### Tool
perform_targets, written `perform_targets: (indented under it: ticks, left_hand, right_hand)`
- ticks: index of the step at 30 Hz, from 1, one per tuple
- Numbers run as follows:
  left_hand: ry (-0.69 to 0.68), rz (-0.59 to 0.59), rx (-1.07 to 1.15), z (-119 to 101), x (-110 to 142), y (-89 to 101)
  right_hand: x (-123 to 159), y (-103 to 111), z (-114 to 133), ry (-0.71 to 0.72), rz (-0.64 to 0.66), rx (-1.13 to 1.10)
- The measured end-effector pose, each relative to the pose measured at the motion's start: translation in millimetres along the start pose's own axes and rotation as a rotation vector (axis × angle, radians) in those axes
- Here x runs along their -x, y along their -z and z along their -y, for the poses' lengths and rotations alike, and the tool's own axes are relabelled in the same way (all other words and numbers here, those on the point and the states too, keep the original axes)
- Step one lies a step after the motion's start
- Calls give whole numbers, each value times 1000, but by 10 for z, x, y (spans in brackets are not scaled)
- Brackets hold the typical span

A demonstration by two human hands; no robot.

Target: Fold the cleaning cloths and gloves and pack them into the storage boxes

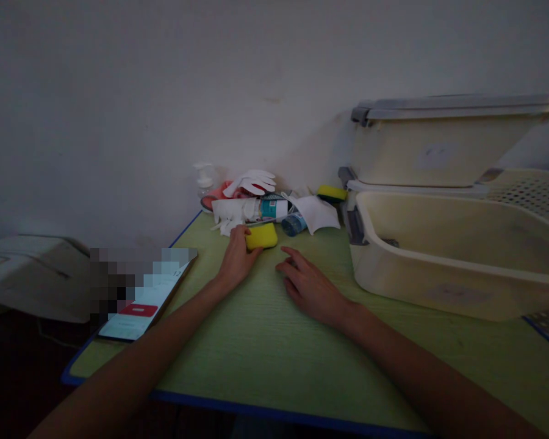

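My left hand (pixel 236 259) reaches across the green table (pixel 265 347) and its fingers curl round the left end of a yellow sponge (pixel 263 236). My right hand (pixel 307 286) lies flat on the table just right of the sponge, fingers stretched out and apart, holding nothing. Behind the sponge lies a heap of things against the wall: white gloves (pixel 251 182), a lying bottle with a teal label (pixel 268 209), a small blue container (pixel 294 224) and a white cloth (pixel 318 213).
A large cream plastic basin (pixel 443 268) stands at the right, with stacked lidded bins (pixel 439 146) behind it. A second yellow sponge (pixel 332 193) sits by the bins. A phone (pixel 146 299) lies at the table's left edge. A pump bottle (pixel 204 180) stands by the wall.
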State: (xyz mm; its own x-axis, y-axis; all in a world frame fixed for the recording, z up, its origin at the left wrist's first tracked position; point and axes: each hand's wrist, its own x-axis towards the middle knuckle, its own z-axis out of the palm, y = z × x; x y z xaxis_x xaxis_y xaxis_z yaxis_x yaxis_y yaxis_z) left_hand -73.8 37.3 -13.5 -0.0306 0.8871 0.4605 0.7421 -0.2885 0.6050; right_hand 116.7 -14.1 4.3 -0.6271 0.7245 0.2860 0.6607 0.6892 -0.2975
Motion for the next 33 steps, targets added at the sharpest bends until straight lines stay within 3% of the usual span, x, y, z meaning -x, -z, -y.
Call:
perform_targets:
  ticks: [8,12,17,22,25,29,33]
  left_hand:
    - [-25,27,-49,-33,7,19]
    - [-51,-19,-46,-73,-3,16]
    - [-107,-79,12,-222,-265,-52]
    - [-263,40,14,-627,-794,-321]
    - [-282,149,-56,-946,-1051,-550]
    - [-271,215,-87,-1272,-1219,-826]
    - [-247,236,-111,-1388,-1278,-998]
  right_hand:
    - [2,18,10,4,7,12]
    - [2,10,2,12,3,15]
    - [-8,-2,-16,13,2,2]
    - [-1,-11,-26,17,-13,-10]
    - [2,-17,-37,3,-4,-31]
    - [-2,-21,-53,14,-9,-80]
    - [-9,-21,-64,43,-30,-123]
